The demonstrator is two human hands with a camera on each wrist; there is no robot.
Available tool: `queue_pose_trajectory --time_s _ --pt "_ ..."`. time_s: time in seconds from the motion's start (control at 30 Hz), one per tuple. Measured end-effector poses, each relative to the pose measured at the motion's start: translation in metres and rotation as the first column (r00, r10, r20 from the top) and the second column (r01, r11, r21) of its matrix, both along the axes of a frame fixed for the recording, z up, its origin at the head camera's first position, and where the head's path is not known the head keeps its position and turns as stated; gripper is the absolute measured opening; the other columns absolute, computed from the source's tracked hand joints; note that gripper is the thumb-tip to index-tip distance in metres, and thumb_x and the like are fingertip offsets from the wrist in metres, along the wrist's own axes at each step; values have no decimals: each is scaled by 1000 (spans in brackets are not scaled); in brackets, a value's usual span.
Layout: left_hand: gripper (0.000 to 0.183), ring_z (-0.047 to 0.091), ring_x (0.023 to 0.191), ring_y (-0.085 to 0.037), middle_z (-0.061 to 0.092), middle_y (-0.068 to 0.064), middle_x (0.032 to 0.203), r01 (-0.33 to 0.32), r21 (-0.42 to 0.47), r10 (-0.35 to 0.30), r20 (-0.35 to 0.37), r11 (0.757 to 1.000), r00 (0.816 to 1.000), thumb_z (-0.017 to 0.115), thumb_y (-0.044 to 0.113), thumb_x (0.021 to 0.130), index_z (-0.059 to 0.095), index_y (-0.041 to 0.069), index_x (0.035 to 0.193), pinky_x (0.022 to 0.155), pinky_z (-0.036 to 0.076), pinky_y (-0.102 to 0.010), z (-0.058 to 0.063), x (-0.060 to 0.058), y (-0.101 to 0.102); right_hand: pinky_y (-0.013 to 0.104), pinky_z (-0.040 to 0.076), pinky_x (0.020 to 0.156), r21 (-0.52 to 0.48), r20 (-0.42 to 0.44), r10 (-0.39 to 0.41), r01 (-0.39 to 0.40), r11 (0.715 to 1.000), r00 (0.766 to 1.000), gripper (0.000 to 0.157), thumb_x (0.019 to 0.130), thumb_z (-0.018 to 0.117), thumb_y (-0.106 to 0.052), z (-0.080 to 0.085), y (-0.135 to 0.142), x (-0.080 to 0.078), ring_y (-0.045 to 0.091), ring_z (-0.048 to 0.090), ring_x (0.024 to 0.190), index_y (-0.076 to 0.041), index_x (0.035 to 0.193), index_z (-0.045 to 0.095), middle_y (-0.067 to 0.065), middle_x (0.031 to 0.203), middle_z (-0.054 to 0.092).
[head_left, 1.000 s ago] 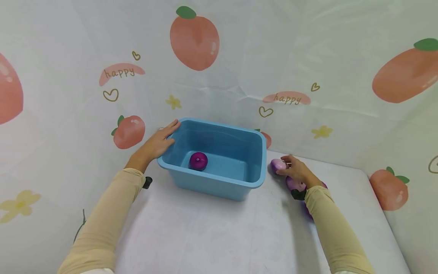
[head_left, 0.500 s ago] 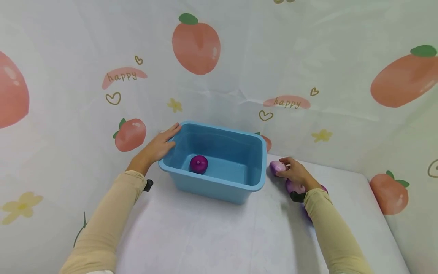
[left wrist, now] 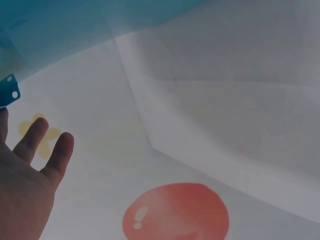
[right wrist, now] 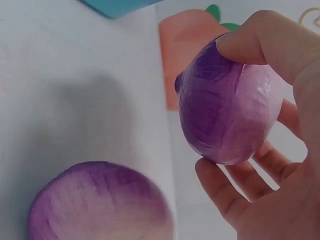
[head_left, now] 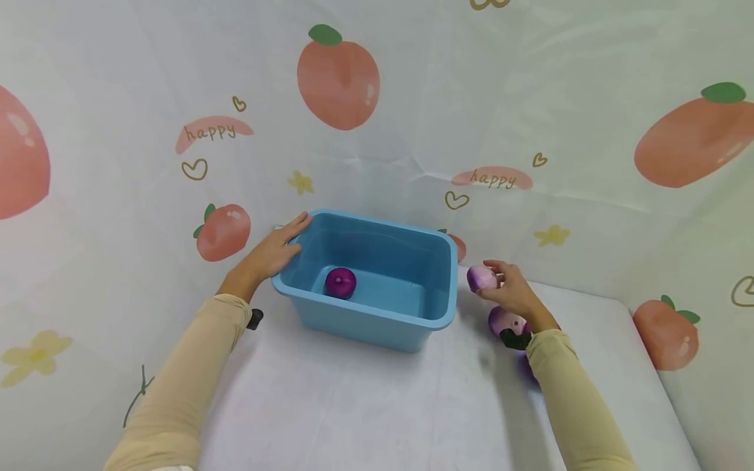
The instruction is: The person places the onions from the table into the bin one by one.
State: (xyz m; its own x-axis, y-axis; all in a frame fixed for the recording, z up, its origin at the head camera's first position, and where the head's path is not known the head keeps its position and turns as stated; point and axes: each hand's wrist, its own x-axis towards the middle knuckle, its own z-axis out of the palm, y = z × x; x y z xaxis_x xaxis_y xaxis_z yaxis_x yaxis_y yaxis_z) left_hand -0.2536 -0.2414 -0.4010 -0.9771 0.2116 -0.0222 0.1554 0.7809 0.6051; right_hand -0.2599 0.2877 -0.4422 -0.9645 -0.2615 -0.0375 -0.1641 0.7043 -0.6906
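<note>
A purple-and-white onion (head_left: 482, 278) is held between the thumb and fingers of my right hand (head_left: 514, 292). In the right wrist view this onion (right wrist: 227, 107) hangs above the table, its pointed end facing left. Another onion (right wrist: 100, 205) lies below it, and in the head view that onion (head_left: 499, 320) is partly covered by my wrist. My left hand (head_left: 272, 254) rests on the left rim of a blue plastic bin (head_left: 365, 324). The left wrist view shows straight, spread fingers (left wrist: 60, 155). A dark purple onion (head_left: 340, 283) sits inside the bin.
More purple onion (head_left: 526, 367) shows beside my right sleeve, mostly hidden. The white table (head_left: 365, 405) meets a fruit-printed backdrop (head_left: 406, 137) just behind the bin and along the right side.
My right hand has raised the onion slightly off the table and turned it, so its pale side shows more. The left hand stays on the rim. The head view has shifted a little.
</note>
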Motion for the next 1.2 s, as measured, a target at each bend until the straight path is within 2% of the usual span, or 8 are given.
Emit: queue_pose_trajectory --time_s 0.17,0.4,0.67,0.87,0.93,1.07,1.2 --pt "67 10 160 -42 9 7 174 -6 9 6 -1 1000 1000 40 23 102 17 35 164 113 32 -75 0 -1 0 36 47 88 -10 -32 -39 38 999 999 80 86 75 -22 18 -2 5 43 50 121 -7 155 38 31 135 35" --pt "67 11 159 -44 9 7 174 -9 4 9 -1 1000 1000 38 24 101 17 35 164 113 30 -77 0 0 1 16 48 78 -105 -138 -24 9 994 990 77 84 78 -13 44 -3 9 37 52 116 -7 151 41 31 139 34" --pt "66 10 160 -43 8 7 174 -4 10 4 4 1000 1000 37 22 102 16 34 164 114 28 -77 2 1 3 14 52 79 -231 -128 11 -41 972 992 79 88 76 -12 83 -19 18 33 52 119 -9 152 29 24 150 40" --pt "66 10 159 -45 7 7 174 -7 13 7 5 1000 1000 36 22 102 15 35 164 113 28 -78 1 1 1 10 53 86 -310 -209 75 -139 941 975 79 89 75 -6 111 -45 18 16 57 111 -8 151 27 20 143 44" --pt "66 10 159 -44 8 7 174 -7 11 7 4 1000 1000 37 22 102 16 34 164 113 27 -78 0 1 1 10 53 88 -330 -229 108 -181 926 967 81 88 74 -4 118 -55 17 14 57 112 -9 153 25 19 142 43" --pt "66 10 160 -43 8 8 174 -1 6 1 -2 1000 1000 37 22 102 16 33 164 114 28 -77 0 1 2 11 55 88 -332 -255 160 -242 912 954 81 88 73 -3 129 -75 14 22 55 117 -11 153 26 16 141 43" --pt "67 10 160 -43 8 7 174 -4 7 4 -7 1000 1000 37 22 102 16 33 164 114 29 -76 -1 0 1 15 55 93 -333 -258 194 -276 902 946 80 87 72 -3 138 -97 10 29 55 123 -8 151 24 17 142 41"
